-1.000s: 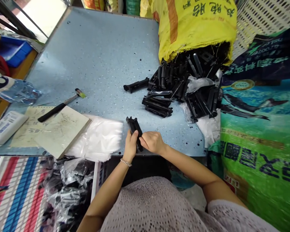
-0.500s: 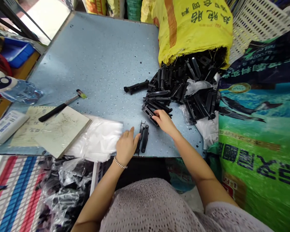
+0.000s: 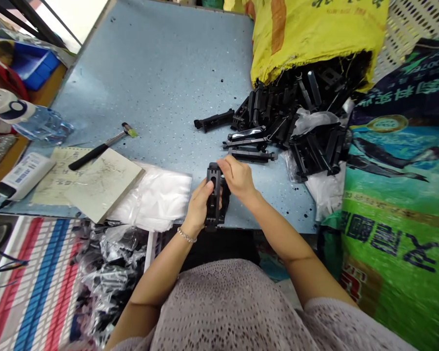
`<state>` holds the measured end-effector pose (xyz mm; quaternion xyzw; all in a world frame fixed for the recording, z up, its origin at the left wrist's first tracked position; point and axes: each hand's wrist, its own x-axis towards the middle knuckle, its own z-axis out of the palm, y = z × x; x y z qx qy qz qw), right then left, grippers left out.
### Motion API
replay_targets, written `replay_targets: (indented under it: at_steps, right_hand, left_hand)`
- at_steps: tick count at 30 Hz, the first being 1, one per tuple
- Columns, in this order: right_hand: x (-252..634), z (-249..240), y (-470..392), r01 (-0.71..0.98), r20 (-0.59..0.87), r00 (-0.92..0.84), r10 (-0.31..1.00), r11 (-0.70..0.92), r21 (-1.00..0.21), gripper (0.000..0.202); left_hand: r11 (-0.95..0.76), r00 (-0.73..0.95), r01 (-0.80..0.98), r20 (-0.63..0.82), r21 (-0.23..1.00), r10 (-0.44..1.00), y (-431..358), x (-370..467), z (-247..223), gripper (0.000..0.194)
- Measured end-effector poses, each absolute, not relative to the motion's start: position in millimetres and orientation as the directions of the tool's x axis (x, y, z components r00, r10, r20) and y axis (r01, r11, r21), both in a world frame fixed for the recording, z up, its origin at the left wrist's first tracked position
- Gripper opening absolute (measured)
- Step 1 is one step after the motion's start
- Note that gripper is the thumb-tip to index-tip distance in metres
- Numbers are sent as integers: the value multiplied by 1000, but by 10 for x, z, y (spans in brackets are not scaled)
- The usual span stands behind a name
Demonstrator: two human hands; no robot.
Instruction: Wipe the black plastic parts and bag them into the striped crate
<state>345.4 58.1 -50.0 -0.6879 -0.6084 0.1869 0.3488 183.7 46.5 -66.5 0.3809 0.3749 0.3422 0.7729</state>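
Note:
Near the front edge of the table, my left hand (image 3: pixel 197 207) is closed around a long black slotted plastic part (image 3: pixel 212 197), held lengthwise away from me. My right hand (image 3: pixel 238 179) is closed too, its fingertips at the far end of that same part. Just right of it another black piece (image 3: pixel 224 197) shows, partly hidden by the held part and my fingers. A heap of similar black parts (image 3: pixel 258 109) lies beyond my right hand, spilling from the mouth of a yellow woven sack (image 3: pixel 314 34).
Left of my hands lie white plastic bags (image 3: pixel 164 197), a pale board (image 3: pixel 102 185) and a hammer (image 3: pixel 91 156). A water bottle (image 3: pixel 40 122) and a white box-shaped device (image 3: pixel 25 175) are at the far left. A green and blue sack (image 3: pixel 398 204) stands at the right.
My right hand has brought a slotted part from the heap's near edge leftward to my left hand. The left hand, earlier resting beside two black pieces on the table, now grips it.

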Motion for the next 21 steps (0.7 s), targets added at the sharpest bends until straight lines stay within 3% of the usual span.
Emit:
replay_targets:
  at_steps: [2,7,10,11,13,16,19,21]
  right_hand:
    - [3403,-522,503,662,106,122,987,-1,-749,59]
    - [3142,-635,17,658,216,-302,929,367,-657,58]
    - [3185,-727,-37,658,141,-380,914,375,-653,55]
    - [3274,-752,17,675,123,-369,921,357,-646,54]
    - [3551,-797,200,791,140,-188,972,235,-565,45]
    - [4050,-875,516,937,204,225,953,-154,-314,31]
    - [4313,-911,650,938,120,328,937,-308,-159,35]
    - [4247,-855,573,941,118,298,947,-271,-202,33]
  left_hand:
    - [486,430,-295,-340,823,836,509,1846,-680,43]
    - [485,408,-359,-333,797,850,689,1763,-639,51]
    - [351,358,-175,-273,920,893,762,1658,-713,62]
    - [271,333,-56,-238,961,912,776,1623,-773,69]
    - [122,322,207,-185,971,928,768,1574,-928,78]
    - [-5,327,481,-174,877,929,637,1604,-1145,78]
    - [-61,323,601,-172,797,931,446,1736,-1209,74]
    - [-102,339,572,-121,814,933,378,1825,-1156,66]
